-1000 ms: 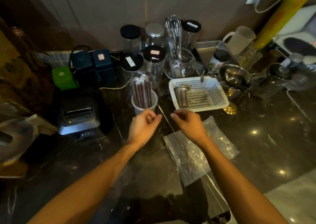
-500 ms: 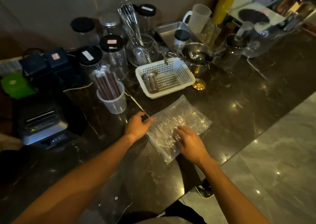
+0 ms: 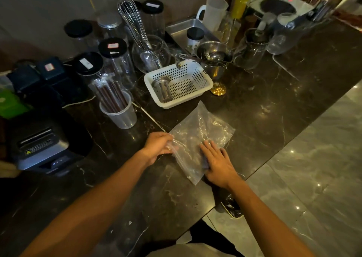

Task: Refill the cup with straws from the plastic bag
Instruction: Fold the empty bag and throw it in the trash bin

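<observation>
Plastic bag (image 3: 197,137) lies flat on the bench (image 3: 264,107), looks empty, so prob. being smoothed or folded now the straws are out. Right hand (image 3: 217,163) lies on its near corner, fingers straight, pressing it flat, nothing gripped. Left hand (image 3: 159,146) is at the bag's left edge, fingers curled onto the film; it seems to pinch it, w/ the edge lifted a bit. Cup (image 3: 119,111) stands up-left of the hands, well apart from the bag, wrapped straws (image 3: 110,94) upright in it. White basket (image 3: 180,83) sits just behind the bag.
</observation>
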{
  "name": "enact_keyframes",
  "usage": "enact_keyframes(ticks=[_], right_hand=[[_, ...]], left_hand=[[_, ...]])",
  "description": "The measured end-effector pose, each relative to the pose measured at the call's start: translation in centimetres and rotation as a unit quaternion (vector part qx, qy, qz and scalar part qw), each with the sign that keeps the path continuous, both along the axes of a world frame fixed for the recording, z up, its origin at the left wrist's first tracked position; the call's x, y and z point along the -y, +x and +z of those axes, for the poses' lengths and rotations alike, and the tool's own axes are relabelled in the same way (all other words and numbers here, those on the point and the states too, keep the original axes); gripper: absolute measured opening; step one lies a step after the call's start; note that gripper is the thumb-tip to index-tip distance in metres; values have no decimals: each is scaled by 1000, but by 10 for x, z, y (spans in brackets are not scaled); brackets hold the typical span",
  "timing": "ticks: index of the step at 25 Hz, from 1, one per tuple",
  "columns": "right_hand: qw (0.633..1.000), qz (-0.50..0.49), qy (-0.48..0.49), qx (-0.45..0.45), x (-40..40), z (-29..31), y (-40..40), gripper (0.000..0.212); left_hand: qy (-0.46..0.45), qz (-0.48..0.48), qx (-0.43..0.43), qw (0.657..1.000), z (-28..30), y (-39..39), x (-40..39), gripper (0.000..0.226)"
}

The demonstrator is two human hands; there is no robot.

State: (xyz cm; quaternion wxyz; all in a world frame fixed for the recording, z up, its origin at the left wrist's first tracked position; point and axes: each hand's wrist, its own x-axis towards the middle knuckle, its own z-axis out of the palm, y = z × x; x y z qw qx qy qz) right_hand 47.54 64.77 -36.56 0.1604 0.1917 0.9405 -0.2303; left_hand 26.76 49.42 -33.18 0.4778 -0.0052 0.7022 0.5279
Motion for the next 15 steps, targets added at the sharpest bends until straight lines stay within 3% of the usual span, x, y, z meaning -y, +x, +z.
enact_keyframes(ticks=[4,7,9,12,15], right_hand=[[998,-31,-28,-54,-1,0,11,93],[974,-113,-41,-194,-2,4,19,48],[942,-197,-116,-246,-4,18,16,21],[889,-264,-239,-289,-7,58,6,25],[872,-243,-327,-273,-17,92,-6,20]], left_hand=[[80,44,81,993,22,2,-14,26],[136,62,115,982,41,2,-20,27],[131,90,71,985,42,-2,-19,35],[97,94,-23,991,38,-7,-15,43],[126,6,-94,988,42,-3,-13,57]])
